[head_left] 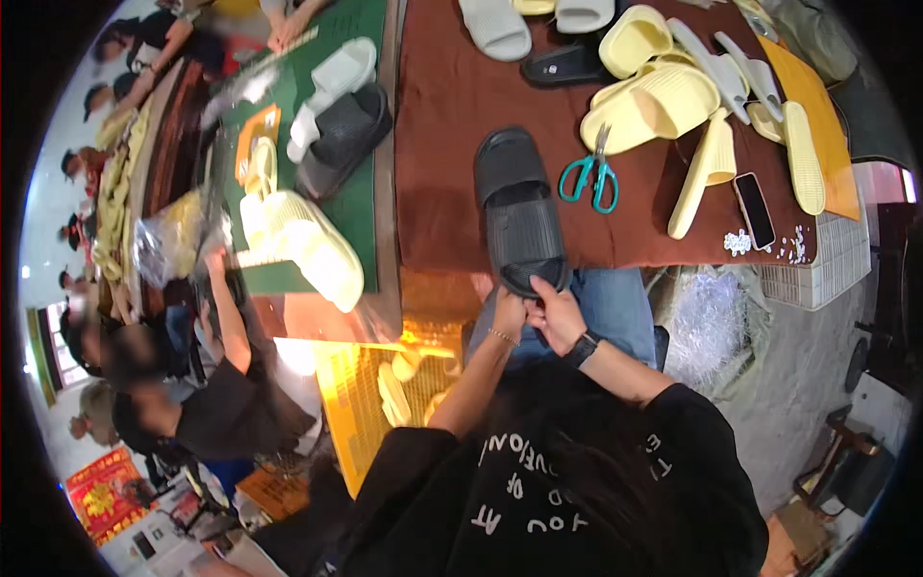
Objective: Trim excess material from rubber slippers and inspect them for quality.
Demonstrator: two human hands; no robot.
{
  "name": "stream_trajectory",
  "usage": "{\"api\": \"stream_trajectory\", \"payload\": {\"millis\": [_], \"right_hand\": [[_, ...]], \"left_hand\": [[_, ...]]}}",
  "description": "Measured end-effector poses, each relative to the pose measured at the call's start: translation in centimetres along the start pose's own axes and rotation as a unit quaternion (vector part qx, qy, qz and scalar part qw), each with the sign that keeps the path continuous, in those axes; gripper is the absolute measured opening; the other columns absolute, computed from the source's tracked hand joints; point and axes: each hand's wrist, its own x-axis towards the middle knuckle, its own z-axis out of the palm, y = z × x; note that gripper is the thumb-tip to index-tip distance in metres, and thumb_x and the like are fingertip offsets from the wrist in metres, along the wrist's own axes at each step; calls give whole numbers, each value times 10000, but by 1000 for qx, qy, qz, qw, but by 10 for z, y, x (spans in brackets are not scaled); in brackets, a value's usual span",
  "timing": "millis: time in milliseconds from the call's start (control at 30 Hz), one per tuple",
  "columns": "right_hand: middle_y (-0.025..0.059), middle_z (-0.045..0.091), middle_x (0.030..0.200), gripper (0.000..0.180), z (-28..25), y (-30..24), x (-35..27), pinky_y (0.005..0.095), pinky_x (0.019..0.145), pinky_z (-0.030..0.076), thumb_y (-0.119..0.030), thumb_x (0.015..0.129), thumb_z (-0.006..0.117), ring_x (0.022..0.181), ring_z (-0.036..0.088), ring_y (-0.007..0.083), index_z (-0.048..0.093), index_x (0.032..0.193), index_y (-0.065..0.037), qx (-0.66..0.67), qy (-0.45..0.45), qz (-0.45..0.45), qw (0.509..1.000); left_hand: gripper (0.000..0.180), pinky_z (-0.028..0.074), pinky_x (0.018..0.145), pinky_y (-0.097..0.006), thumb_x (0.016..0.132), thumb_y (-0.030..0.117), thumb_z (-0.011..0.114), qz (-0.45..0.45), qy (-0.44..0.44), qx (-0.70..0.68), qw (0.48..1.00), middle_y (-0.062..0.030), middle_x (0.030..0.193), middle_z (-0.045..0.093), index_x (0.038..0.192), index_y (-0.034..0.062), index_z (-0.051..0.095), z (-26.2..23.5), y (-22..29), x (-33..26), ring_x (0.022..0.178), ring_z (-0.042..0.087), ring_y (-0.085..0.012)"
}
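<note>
A black slide slipper lies sole-down at the front edge of the table with the brown cloth, its toe pointing away from me. My left hand is closed at the slipper's heel end. Right beside it, my right hand grips the same heel, thumb on top; the other fingers are partly hidden. Scissors with teal handles rest just right of the slipper. Several cream slippers are piled farther right, and another black slipper lies behind them.
A brown cloth covers my table. To the right are a phone and small white bits. A green-topped table at left carries more slippers. A yellow crate stands below, and a co-worker sits at left.
</note>
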Motion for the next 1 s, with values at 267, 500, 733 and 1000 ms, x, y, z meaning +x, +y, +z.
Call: {"api": "stream_trajectory", "payload": {"millis": [267,500,733,1000], "right_hand": [[41,585,841,429,-7,-51,-25,215,611,404,-352,1034,385,697,507,73,487,1266,-5,-73,-217,-59,972],[35,614,818,201,-49,-77,5,238,600,415,-215,972,535,689,539,108,640,1048,-62,-248,30,-300,920],[138,557,1004,383,-28,-128,87,424,844,440,-203,743,739,970,527,338,558,1030,-26,-498,229,-570,612],[173,486,1112,573,-35,-112,79,437,875,462,-102,687,723,1047,505,369,461,1190,-20,-522,254,-517,629]], "left_hand": [[242,540,661,-267,910,192,584,279,74,-99,952,-72,975,661,1122,79,611,-68,63,36,817,638,-161],[309,468,518,-254,909,320,581,276,39,-110,954,-28,719,594,1071,61,625,-206,266,67,564,536,-135],[440,373,471,-246,861,493,574,148,73,-155,974,-12,767,631,947,63,619,-247,300,108,589,520,-129],[477,388,507,-254,879,499,584,133,104,-7,986,-12,746,542,992,36,581,-135,242,98,588,498,-138]]}}
